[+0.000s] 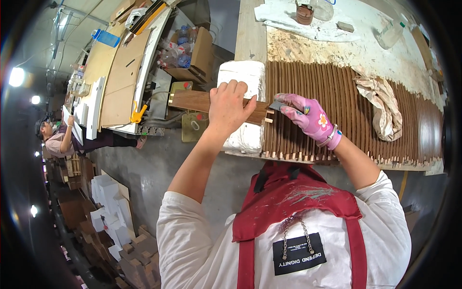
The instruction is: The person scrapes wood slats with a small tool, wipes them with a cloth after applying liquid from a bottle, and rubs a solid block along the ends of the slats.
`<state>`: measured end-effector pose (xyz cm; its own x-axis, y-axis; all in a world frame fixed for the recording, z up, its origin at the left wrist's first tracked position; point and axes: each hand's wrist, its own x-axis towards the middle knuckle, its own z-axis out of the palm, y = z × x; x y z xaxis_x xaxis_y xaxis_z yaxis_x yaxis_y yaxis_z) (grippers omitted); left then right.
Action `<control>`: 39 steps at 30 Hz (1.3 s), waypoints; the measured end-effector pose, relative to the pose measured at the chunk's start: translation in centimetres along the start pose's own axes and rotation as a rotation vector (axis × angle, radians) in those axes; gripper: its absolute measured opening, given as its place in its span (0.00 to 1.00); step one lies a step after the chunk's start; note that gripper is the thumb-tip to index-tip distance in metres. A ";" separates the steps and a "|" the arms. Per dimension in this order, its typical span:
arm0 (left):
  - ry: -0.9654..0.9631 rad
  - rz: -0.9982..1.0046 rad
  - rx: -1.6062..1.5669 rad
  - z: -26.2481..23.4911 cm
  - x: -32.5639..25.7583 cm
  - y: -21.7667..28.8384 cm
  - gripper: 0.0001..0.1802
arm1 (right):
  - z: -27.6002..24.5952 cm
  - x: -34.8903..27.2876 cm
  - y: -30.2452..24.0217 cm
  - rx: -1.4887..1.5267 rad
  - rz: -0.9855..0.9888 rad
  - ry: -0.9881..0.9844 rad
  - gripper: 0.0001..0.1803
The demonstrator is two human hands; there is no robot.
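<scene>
Left hand [231,108], bare, lies across a dark brown wooden slat [190,100] with its fingers bent over the wood and its thumb reaching toward the slat's right end. The slat rests crosswise on a white wrapped block [240,72], sticking well out past the block's left side; two pale dowels [269,116] project from its other end, just beyond the block's right edge. Right hand [308,116], in a pink flowered glove, pinches a small grey pad [276,105] between thumb and fingers beside that doweled end; whether the pad touches the wood I cannot tell.

Right of the block, a close-set row of brown slats [327,106] runs along the workbench [308,48], and a crumpled off-white cloth [382,111] lies on top of it. Beyond the block and to its right stand a glass jar [304,15] of brown liquid and a clear bottle [391,34]. Left of the block are a yellow air gun [138,113], a cardboard box [201,55] with plastic bottles [184,48] and, farther off, a co-worker [60,137] holding a white panel [72,123]. On the block's near side is the wearer's red apron [298,197].
</scene>
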<state>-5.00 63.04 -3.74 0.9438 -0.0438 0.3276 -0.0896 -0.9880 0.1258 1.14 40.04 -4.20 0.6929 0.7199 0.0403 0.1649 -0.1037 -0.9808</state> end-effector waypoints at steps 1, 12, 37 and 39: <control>0.015 0.017 0.005 0.1 0.1 -0.1 0.14 | 0.5 -0.2 0.8 0.143 0.028 0.030 0.19; 0.020 -0.009 -0.035 -0.1 0.0 0.2 0.07 | 1.4 -0.9 0.7 -0.120 -0.014 0.171 0.17; 0.112 -0.290 -0.136 0.1 -1.8 -1.9 0.34 | 1.6 1.8 -1.1 -0.174 -0.079 -0.445 0.09; 0.013 -0.361 -0.473 -0.2 -1.3 -2.3 0.35 | 1.8 2.1 -1.0 -0.184 -0.079 -0.469 0.08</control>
<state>-6.11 65.36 -4.31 0.9372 0.2877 0.1971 0.1021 -0.7667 0.6338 1.17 42.85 -3.47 0.2909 0.9566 -0.0177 0.3541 -0.1248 -0.9268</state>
